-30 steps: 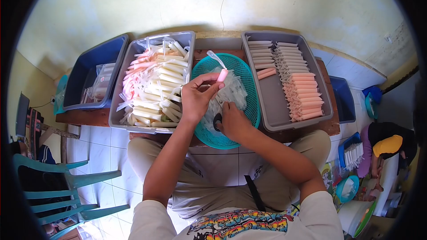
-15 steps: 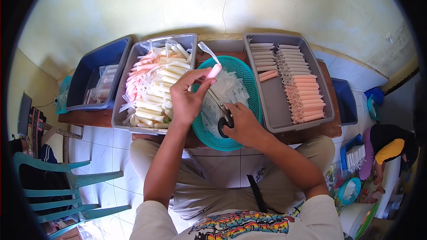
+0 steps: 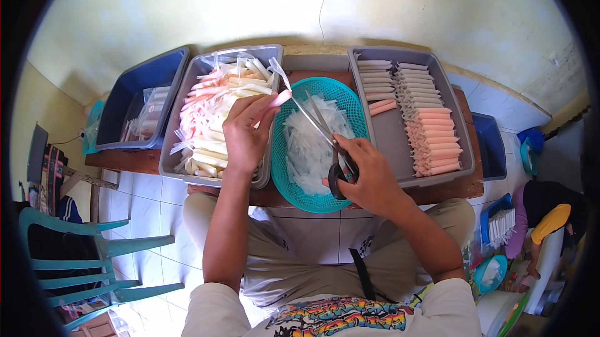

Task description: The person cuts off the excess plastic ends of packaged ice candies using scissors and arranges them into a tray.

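Observation:
My left hand [image 3: 245, 134] pinches a pink ice pop [image 3: 282, 98], a filled plastic tube whose loose clear tail [image 3: 279, 71] sticks up past my fingers. In my right hand [image 3: 370, 171] are black-handled scissors [image 3: 322, 126], with my fingers through the loops. Their blades stand apart, and one tip reaches close to the tied end of the ice pop; whether it touches I cannot tell. Beneath the scissors is a teal basket [image 3: 361, 121] holding clear plastic offcuts [image 3: 306, 171]. Left of it, a grey tub [image 3: 164, 165] is heaped with pink and cream ice pops [image 3: 209, 153].
To the right, a grey tray [image 3: 390, 149] carries stacked rows of white and orange ice pops [image 3: 435, 140]. A blue bin [image 3: 115, 115] with packed bags stands at far left. A teal chair [image 3: 69, 265] is at lower left. Another person [image 3: 550, 215] bends at the right.
The scissor blades have spread from nearly closed to wide apart. My right hand has shifted rightward, while my left hand has moved left with the pink ice pop.

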Demonstrator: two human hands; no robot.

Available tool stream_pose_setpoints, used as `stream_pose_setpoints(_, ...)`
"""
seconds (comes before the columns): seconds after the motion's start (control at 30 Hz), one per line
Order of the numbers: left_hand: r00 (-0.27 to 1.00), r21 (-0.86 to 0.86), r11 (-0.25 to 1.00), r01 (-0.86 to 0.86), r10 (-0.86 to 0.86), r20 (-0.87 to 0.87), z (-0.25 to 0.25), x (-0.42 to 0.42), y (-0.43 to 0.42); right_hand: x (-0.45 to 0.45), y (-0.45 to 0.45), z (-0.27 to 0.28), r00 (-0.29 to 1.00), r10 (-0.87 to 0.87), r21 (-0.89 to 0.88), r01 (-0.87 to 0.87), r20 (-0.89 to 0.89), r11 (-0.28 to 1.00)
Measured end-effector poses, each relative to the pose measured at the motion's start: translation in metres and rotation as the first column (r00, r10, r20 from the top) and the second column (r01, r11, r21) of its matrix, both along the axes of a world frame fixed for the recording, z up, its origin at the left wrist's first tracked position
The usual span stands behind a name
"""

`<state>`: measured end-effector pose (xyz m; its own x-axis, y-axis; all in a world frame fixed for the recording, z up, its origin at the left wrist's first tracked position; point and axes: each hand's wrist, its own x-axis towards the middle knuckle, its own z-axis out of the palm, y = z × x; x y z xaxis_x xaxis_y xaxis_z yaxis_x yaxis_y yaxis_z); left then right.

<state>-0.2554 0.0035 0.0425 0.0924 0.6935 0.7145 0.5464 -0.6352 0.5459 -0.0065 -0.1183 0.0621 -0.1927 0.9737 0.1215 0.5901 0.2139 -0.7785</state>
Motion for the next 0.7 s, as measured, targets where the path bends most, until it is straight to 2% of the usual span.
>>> stream_pose_setpoints(0.13,0.999,0.002,1.0,-0.014,0.014,-0.037,0.0,0.0,0.0,0.002,-0.001,0.008,1.0,-0.008,-0.003,0.008,0.017,1.0)
stream_pose_setpoints(0.33,0.985,0.094,0.996,0.009,0.008,-0.17,-0.002,0.006,0.0,0.001,0.002,0.0,1.0,-0.002,0.077,0.002,-0.001,0.997)
stream_pose_setpoints(0.4,0.979,0.109,0.993,0.051,-0.028,-0.203,-0.004,0.012,-0.002,0.0,0.002,-0.005,0.999,-0.025,0.128,0.019,0.041,0.992)
stream_pose_setpoints(0.7,0.963,0.106,0.99,0.088,-0.057,-0.265,-0.006,0.018,-0.008,0.0,0.004,-0.009,0.999,-0.022,0.119,0.016,0.042,0.993)
